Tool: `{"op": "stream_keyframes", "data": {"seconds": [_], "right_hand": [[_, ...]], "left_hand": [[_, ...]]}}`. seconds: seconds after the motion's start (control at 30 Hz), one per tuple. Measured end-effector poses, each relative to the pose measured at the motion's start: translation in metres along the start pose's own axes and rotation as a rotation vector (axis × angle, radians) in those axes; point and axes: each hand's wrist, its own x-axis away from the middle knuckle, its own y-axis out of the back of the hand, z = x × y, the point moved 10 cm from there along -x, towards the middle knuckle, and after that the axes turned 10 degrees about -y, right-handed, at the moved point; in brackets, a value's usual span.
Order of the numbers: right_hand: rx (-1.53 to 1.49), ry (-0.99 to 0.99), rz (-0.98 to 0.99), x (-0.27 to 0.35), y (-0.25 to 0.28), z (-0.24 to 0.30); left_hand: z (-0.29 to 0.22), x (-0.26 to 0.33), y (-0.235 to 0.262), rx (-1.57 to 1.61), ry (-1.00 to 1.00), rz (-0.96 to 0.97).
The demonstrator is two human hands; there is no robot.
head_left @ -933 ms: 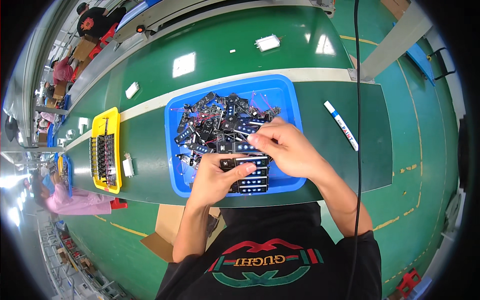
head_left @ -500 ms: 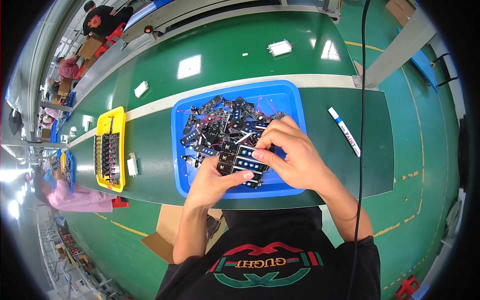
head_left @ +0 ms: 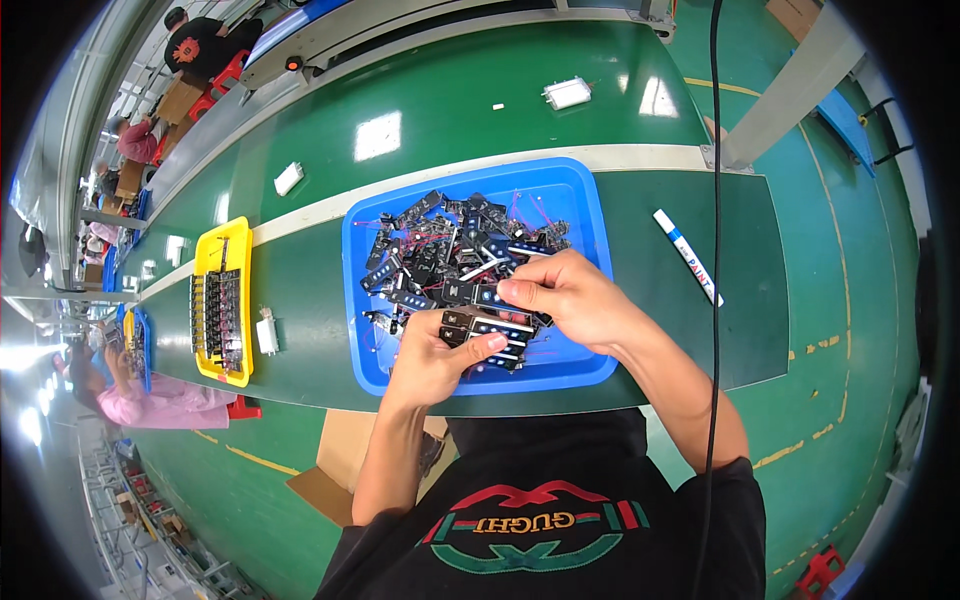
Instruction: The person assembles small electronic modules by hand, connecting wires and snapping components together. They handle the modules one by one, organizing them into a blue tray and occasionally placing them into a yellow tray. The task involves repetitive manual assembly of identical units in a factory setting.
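Observation:
My left hand [head_left: 428, 362] is closed around a small stack of black electronic modules [head_left: 487, 335], its thumb lying across them. Pale square dots run along the modules' faces. Just above the stack, my right hand [head_left: 565, 298] pinches one black module [head_left: 466, 293] by its right end between thumb and fingers. Both hands are over a blue tray [head_left: 590, 225]. Inside it lies a jumbled heap of similar black modules [head_left: 425, 262] with thin red wires. My fingers hide part of the held pieces.
Left of the blue tray, a yellow tray [head_left: 243, 300] holds a neat row of black modules. A white paint marker [head_left: 688, 257] lies to the right. White pouch-like parts [head_left: 568, 93] rest on the green belt. A black cable [head_left: 715, 230] hangs at right. A person in pink [head_left: 165, 402] sits far left.
My right hand has drawn one module upward, apart from the stack in my left hand. The left hand stays nearly in place. White parts on the belt have shifted slightly right.

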Motion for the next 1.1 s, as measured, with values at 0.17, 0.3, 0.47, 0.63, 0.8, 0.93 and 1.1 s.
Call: {"op": "stream_keyframes", "data": {"seconds": [0.17,0.3,0.47,0.63,0.8,0.93,1.1], "right_hand": [[0.269,0.191,-0.173,0.002,0.012,0.015],[0.514,0.524,-0.479,0.034,0.014,0.053],[0.717,0.492,-0.332,0.039,-0.013,0.054],[0.607,0.449,-0.271,0.035,-0.012,0.058],[0.332,0.224,-0.140,0.018,-0.005,0.032],[0.059,0.020,-0.040,0.004,-0.006,0.007],[0.356,0.269,-0.352,0.017,0.019,0.038]], "left_hand": [[0.001,0.000,0.000,0.093,0.024,-0.085],[0.012,0.000,0.005,0.165,0.120,-0.118],[-0.001,0.003,0.007,0.068,0.094,-0.090],[0.001,0.007,0.006,0.017,0.129,-0.036],[-0.007,0.007,-0.004,0.053,0.037,0.045],[0.004,0.005,-0.008,0.103,0.063,0.056],[0.008,0.002,-0.005,0.278,0.170,-0.052]]}}
